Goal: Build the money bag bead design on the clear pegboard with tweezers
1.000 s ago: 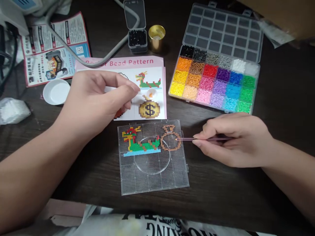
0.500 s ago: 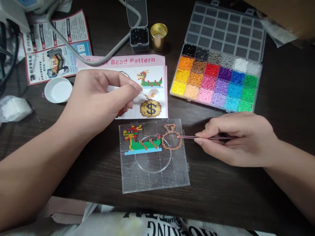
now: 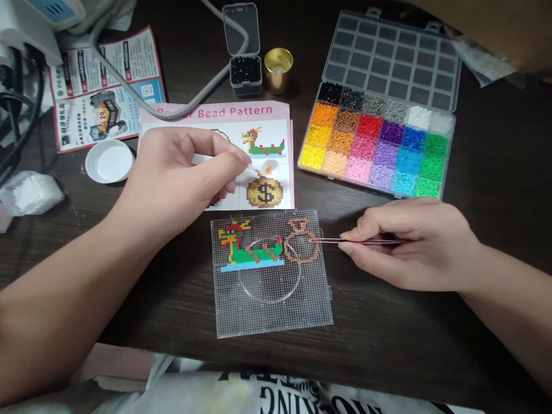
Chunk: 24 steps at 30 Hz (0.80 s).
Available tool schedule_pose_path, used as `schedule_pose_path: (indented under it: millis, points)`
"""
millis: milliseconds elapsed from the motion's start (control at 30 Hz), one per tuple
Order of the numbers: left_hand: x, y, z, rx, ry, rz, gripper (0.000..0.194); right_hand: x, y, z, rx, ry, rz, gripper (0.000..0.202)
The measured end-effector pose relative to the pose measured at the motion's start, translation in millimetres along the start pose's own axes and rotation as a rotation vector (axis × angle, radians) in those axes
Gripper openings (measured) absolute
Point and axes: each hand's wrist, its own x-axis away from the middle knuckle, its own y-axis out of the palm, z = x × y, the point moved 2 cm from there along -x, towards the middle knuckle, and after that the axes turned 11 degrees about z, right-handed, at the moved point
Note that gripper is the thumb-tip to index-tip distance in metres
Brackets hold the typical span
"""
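My left hand is pinched closed over the printed bead pattern sheet. Just past its fingertips is the bowl of a small white spoon with a few orange beads; its handle appears to run into the pinch. Between thumb and fingers, my right hand grips thin pink tweezers. Their tips reach inside a brown bead outline on the clear pegboard; an orange speck, perhaps a bead, shows at the tips. Left of the outline lies a green dragon boat of beads.
An open compartment box of coloured beads lies at the right. Behind the sheet stand a small box of black beads and a gold cup. A white dish, a bead bag and a grey cable are at the left.
The whole view has shifted slightly. The tweezer tips stay at the brown outline, a touch farther left, and an orange speck now shows there. My left hand keeps its pinch.
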Motion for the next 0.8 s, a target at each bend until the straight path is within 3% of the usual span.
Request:
schedule_pose_path:
  millis: [267, 367, 467, 567, 800]
  points:
    - [6.0, 1.1, 18.2, 0.001, -0.109, -0.001, 0.011, -0.7, -0.2, 2.4, -0.036, 0.010, 0.048, 0.010]
    - [10.0, 0.5, 24.1, 0.037, -0.112, -0.140, 0.011, 0.2, 1.9, 2.4, -0.083, 0.031, 0.108, 0.010]
    - [14.7, 1.4, 28.1, 0.023, -0.152, -0.334, 0.012, 2.0, 4.8, -2.6, -0.110, -0.010, 0.276, 0.011]
    - [18.3, 2.1, 32.9, -0.036, -0.177, -0.425, 0.016, 4.6, 7.6, -10.3, -0.088, -0.115, 0.433, 0.014]
    - [25.7, 7.1, 37.3, -0.097, -0.209, -0.491, 0.013, 6.1, 11.9, -15.4, -0.043, -0.158, 0.405, 0.014]
